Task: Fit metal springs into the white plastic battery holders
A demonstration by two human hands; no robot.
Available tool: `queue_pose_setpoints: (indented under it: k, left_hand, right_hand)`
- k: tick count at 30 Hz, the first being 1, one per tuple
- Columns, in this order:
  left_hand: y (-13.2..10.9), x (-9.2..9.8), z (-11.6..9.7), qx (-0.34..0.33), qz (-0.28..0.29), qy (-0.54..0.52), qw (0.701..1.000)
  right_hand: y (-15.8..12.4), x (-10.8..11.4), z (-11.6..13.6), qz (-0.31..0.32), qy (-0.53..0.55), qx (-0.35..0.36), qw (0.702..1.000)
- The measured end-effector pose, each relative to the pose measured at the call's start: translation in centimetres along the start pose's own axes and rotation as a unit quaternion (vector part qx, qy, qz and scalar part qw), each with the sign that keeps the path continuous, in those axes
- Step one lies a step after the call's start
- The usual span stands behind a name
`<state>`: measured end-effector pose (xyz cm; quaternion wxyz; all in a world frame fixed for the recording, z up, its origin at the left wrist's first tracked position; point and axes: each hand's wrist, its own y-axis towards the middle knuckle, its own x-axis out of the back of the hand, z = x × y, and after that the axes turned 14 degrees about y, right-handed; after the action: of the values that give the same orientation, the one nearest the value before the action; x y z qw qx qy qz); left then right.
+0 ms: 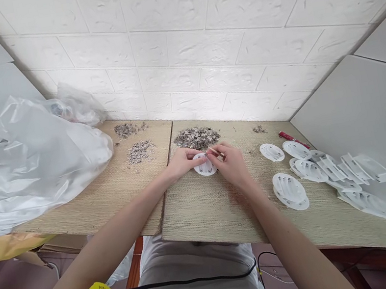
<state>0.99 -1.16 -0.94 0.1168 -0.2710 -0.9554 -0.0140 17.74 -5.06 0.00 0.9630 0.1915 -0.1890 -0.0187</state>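
A round white plastic disc (205, 167) lies on the wooden table (197, 208) in front of me. My left hand (181, 162) rests on its left rim, fingers curled around it. My right hand (230, 161) is pinched on a thin tool with a reddish tip (215, 151), held over the disc's right side. Just beyond the hands lies a heap of small grey metal bits (196, 137).
Several more white discs (289, 189) lie spread at the right, up to a grey side panel (373, 132). A red pen-like object (291, 137) is near the wall. Two smaller grey heaps (140, 151) and a big clear plastic bag (27, 159) are at the left.
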Motion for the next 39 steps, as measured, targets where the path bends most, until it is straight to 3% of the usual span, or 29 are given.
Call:
queue_pose_setpoints:
  k: [12,15,18,22,31,39]
  left_hand:
    - [0.0,0.2,0.0,-0.021,-0.005,0.051,0.998]
    - [0.0,0.1,0.1,-0.028,-0.012,0.048,0.998]
    - [0.0,0.1,0.1,-0.034,-0.016,0.052,0.998]
    - [-0.1,-0.1,-0.1,-0.034,-0.025,0.065,0.997]
    - [0.3,-0.4,0.5,-0.030,-0.073,0.149,0.986]
    - [0.0,-0.3,0.0,-0.032,-0.070,0.157,0.985]
  right_hand:
    - [0.0,0.0,0.1,0.007,0.001,-0.005,1.000]
    - [-0.1,-0.1,0.1,0.006,0.083,-0.068,0.994]
    - [-0.1,-0.3,0.1,0.000,0.193,-0.146,0.970]
    - [-0.2,-0.6,0.1,-0.007,0.288,-0.186,0.939]
    - [-0.2,-1.2,0.0,-0.010,0.346,-0.202,0.916]
    - [-0.2,-1.3,0.0,-0.016,0.300,-0.174,0.938]
